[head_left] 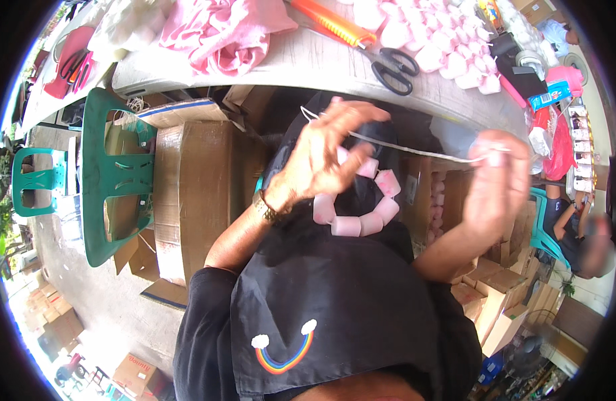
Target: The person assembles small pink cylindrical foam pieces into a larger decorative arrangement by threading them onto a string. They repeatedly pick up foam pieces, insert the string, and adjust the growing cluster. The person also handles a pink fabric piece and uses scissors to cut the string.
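My left hand is bent around a white string, thumb and forefinger apart, with a loop of string sticking out beyond the fingers. Off to the right, my right hand pinches the string's other stretch between thumb and fingertips. Between the hands the string sags slightly. Below my left hand is a ring of strung pale pink blocks, in front of my black apron. My left fingers hide the top of the ring, so how the string joins it cannot be seen.
Black-handled scissors with an orange tool lie on the table, near pink cloth and heaped pink blocks. A cardboard box and a green chair stand left. Another person sits far right.
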A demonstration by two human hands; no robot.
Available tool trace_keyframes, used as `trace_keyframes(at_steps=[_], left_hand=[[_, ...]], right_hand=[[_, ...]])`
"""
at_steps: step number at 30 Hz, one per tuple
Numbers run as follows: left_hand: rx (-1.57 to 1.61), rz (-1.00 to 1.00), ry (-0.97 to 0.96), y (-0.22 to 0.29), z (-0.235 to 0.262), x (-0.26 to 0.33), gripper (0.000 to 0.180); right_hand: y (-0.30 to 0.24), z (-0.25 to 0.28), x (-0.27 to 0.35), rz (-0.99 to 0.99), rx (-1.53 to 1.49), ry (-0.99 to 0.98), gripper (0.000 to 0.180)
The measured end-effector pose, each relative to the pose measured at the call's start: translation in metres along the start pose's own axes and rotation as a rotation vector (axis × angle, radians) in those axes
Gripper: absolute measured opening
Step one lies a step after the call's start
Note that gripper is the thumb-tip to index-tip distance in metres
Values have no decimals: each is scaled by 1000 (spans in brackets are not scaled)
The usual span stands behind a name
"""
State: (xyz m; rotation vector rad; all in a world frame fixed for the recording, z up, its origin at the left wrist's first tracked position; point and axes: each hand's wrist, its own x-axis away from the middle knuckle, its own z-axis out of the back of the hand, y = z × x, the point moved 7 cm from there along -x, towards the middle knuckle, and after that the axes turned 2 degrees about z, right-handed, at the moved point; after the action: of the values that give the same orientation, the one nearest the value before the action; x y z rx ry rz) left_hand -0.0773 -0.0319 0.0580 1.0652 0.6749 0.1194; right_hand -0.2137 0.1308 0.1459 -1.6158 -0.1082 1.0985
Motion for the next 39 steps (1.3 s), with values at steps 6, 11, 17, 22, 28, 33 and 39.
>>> trace_keyframes(at_steps=[6, 11, 17, 22, 28, 33, 39], left_hand=[[589, 285, -186, 21, -33, -22, 35], [7, 145, -89, -22, -13, 6, 29], [-593, 383, -178, -123, 3, 49, 59], [-479, 284, -206, -142, 2, 45, 53], [-637, 160, -263, -120, -12, 37, 52], [-633, 181, -293, -117, -26, 39, 57], [-280, 235, -451, -127, -28, 51, 49]], right_hand=[[20, -43, 7, -120, -4, 13, 15], [7, -10, -2, -47, -109, 41, 10], [-9, 51, -4, -16, -165, 196, 10], [7, 64, -2, -93, -203, 293, 10], [22, 48, -8, -169, -314, 205, 10], [30, 61, -2, -188, -486, 152, 13], [17, 164, 22, -29, -416, 549, 18]])
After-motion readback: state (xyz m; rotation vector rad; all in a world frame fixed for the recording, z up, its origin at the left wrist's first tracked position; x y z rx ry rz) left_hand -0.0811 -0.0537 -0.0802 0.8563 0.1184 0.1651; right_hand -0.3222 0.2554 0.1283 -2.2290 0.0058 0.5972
